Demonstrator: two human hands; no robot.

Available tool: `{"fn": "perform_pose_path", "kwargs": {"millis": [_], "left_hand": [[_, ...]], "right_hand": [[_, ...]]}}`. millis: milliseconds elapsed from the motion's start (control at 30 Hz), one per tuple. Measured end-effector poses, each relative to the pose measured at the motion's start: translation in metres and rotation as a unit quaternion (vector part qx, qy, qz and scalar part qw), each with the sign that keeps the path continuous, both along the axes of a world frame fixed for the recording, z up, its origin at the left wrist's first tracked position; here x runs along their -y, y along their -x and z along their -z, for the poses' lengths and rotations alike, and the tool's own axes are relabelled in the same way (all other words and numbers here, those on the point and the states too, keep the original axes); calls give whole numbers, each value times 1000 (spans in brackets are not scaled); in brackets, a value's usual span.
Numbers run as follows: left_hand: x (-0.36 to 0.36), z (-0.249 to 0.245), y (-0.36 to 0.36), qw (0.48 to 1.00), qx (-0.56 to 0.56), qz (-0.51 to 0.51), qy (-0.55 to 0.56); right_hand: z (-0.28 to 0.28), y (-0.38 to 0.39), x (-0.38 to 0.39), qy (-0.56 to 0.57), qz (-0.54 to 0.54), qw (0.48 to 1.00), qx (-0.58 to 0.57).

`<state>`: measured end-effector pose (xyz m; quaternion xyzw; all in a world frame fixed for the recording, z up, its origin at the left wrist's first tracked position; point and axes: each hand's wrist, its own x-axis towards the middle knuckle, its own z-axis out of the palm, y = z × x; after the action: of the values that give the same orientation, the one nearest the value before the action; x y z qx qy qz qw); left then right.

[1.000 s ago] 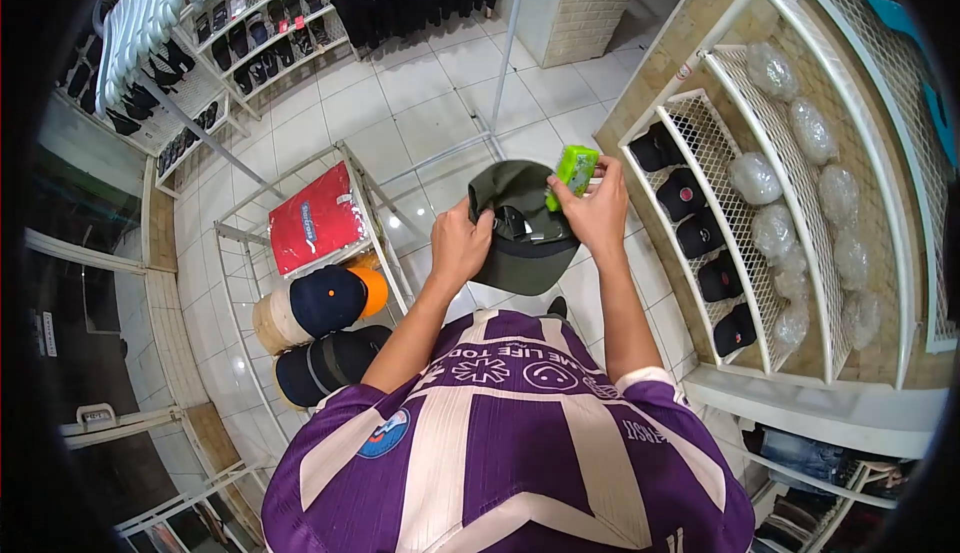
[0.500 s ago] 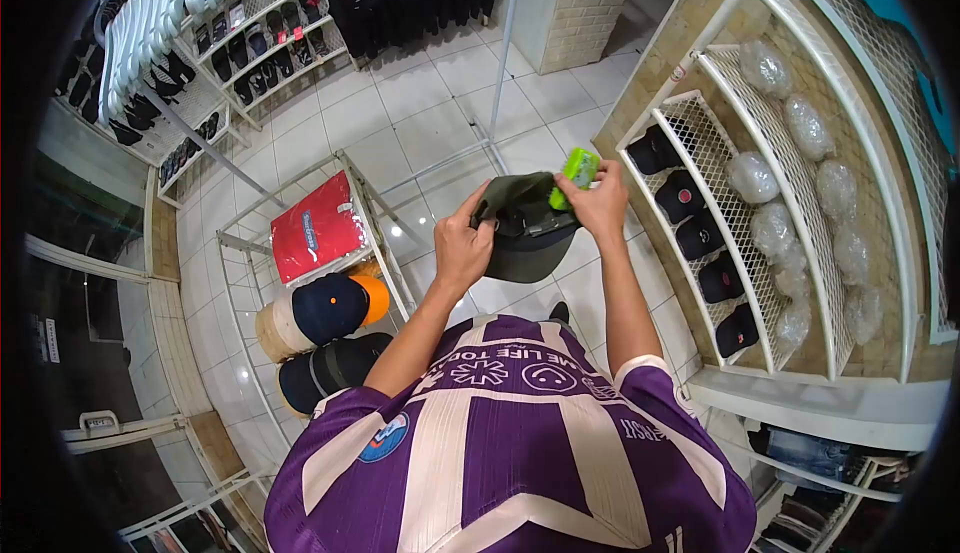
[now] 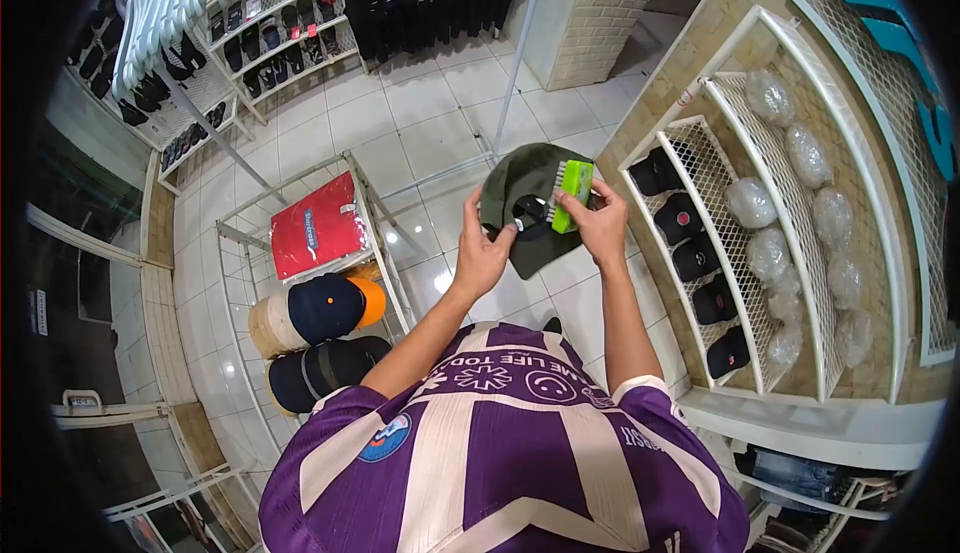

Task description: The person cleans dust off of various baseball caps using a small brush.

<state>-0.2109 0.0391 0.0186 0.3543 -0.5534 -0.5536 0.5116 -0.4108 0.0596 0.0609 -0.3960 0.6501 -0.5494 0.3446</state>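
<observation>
My left hand [image 3: 485, 251] grips a dark olive cap [image 3: 524, 175] by its edge, the thumb lying over the rim near the back opening. A bright green brush [image 3: 572, 196] with pale bristles is pinched in my right hand [image 3: 601, 221]. Its bristles face left and meet the cap's right side. The cap is held up in front of my chest, above the tiled floor, with its back opening turned toward me.
On the left, a white wire rack [image 3: 232, 253] bears a red packaged garment [image 3: 318, 225] and several caps [image 3: 328, 309]. A mesh shelf [image 3: 700, 143] on the right holds black caps [image 3: 680, 217] and clear plastic bundles [image 3: 752, 203]. White hangers [image 3: 165, 28] hang at upper left.
The cap has turned, its brim swinging away from the front and its back opening now facing me. The green brush has shifted slightly down and stands more upright against the cap.
</observation>
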Motion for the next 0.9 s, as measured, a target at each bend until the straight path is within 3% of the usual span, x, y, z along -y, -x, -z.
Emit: {"fn": "perform_pose_path", "kwargs": {"millis": [67, 100, 167, 200, 267, 300, 333, 433, 500, 567, 633, 733, 800, 900], "left_hand": [[0, 8, -6, 997, 24, 53, -49], [-2, 0, -10, 997, 23, 51, -49], [-6, -22, -25, 970, -38, 221, -99], [-1, -19, -31, 970, -39, 220, -98], [10, -7, -46, 888, -180, 328, -267], [16, -10, -50, 884, -165, 331, -287], [22, -13, -53, 852, -220, 343, -330], [26, -23, -47, 887, -189, 304, -291], [28, -18, -42, 929, 2, 277, -246], [23, -19, -37, 927, -32, 253, -275], [20, -20, -29, 926, -67, 225, -297], [4, -18, -18, 953, -29, 173, -247], [-2, -23, -14, 969, 38, 178, -165], [2, -26, -16, 967, 73, 180, -166]], "right_hand": [[-4, 2, 0, -4, -4, 1000, 7], [-3, 5, 2, 42, 0, 997, -59], [-10, 8, -1, 94, 8, 986, -136], [-17, 9, -3, 95, 7, 986, -137], [-29, 12, -10, 169, -29, 959, -225], [-35, 11, -12, 181, -48, 953, -236], [-38, 9, -15, 178, -52, 954, -235], [-40, -1, -19, 182, -141, 938, -260], [-38, -10, -20, 165, -138, 938, -270], [-32, -13, -16, 203, -78, 909, -357], [-42, -25, -22, 179, -45, 917, -353], [-39, -47, -22, 118, -50, 947, -296], [-23, -61, -15, 108, -78, 936, -326], [-6, -60, -5, 143, 16, 896, -421]]}}
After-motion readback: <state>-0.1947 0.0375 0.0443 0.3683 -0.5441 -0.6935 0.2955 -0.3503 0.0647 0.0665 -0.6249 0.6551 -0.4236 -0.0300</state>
